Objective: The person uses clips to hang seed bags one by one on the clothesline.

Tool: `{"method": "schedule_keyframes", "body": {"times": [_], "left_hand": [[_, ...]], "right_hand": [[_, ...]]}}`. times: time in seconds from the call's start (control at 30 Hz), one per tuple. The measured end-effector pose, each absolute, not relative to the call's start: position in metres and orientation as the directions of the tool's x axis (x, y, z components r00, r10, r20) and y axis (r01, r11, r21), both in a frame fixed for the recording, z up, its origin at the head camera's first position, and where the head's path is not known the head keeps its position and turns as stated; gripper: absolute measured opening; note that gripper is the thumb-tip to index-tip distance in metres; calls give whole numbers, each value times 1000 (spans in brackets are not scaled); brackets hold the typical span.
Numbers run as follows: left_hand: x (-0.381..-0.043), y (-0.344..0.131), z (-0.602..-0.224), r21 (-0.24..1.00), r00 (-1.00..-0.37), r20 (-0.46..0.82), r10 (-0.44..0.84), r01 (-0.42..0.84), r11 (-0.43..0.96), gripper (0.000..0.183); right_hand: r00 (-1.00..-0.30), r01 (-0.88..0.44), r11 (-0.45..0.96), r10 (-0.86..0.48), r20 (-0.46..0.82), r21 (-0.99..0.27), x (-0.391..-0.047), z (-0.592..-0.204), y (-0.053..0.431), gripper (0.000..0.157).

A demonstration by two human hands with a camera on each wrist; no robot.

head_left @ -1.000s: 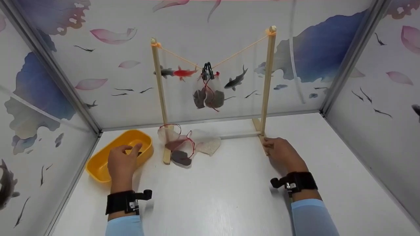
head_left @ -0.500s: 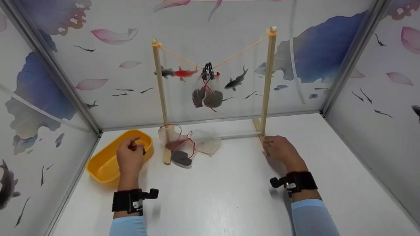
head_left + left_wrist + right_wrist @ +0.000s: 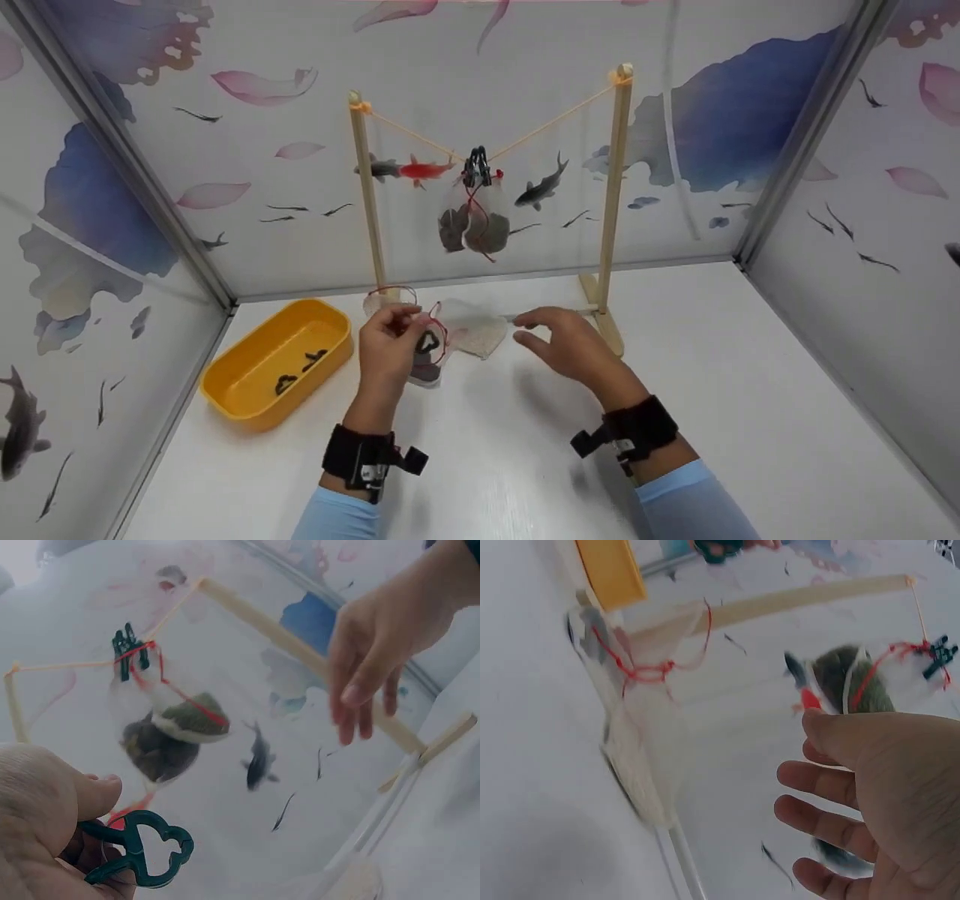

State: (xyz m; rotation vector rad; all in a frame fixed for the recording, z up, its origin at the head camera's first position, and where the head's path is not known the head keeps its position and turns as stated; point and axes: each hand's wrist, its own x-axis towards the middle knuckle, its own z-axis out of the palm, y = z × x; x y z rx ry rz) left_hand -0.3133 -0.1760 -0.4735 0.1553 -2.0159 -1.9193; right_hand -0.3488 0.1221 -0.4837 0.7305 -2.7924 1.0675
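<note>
Green clip [image 3: 133, 840], flower-shaped loop at one end: up off the table, and in the head view I see it against the grey pouch [image 3: 427, 373]; whether it touches that pouch I cannot tell. Left hand [image 3: 385, 349] has it clamped between thumb and fingers, loop pointing out. Right hand [image 3: 574, 345] holds nothing; I read thumb and fingers apart, near the pale heart-shaped pouch [image 3: 484, 336], on its right. Yellow tray [image 3: 262, 360] left of the left hand, two dark clips [image 3: 285, 385] inside. Further back, wooden stand [image 3: 613, 187], orange cord [image 3: 555, 121] sagging in a V between its posts. At the low point, a cluster of clips [image 3: 477, 169] with filled pouches [image 3: 487, 229] hanging below. White table [image 3: 487, 450], printed back wall [image 3: 525, 60].
</note>
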Motion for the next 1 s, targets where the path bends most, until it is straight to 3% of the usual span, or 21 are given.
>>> {"method": "schedule_keyframes", "body": {"times": [0.23,0.43,0.57,0.73,0.9,1.0], "left_hand": [[-314,-139,-476,968,-953,251,-173,248,39,14],[-310,-126,-477,948,-946,319,-58,319,9,11],[-306,-125,-475,951,-951,308,-22,308,18,22],[-301,-129,-471,938,-957,291,-10,284,199,45],[-297,-129,-472,837,-925,380,26,356,416,31],[-295,-126,-473,773,-888,454,69,432,464,25]], "right_hand": [[-799,-556,474,-530,283,-683,-335,-479,80,38],[-792,-566,405,-508,337,-718,-334,-478,71,24],[-800,-544,349,-489,347,-763,-335,-476,75,19],[-848,-464,238,-398,350,-853,-338,-471,86,21],[-872,-405,130,-354,339,-905,-339,-466,92,25],[-880,-369,99,-355,314,-924,-337,-464,92,24]]}}
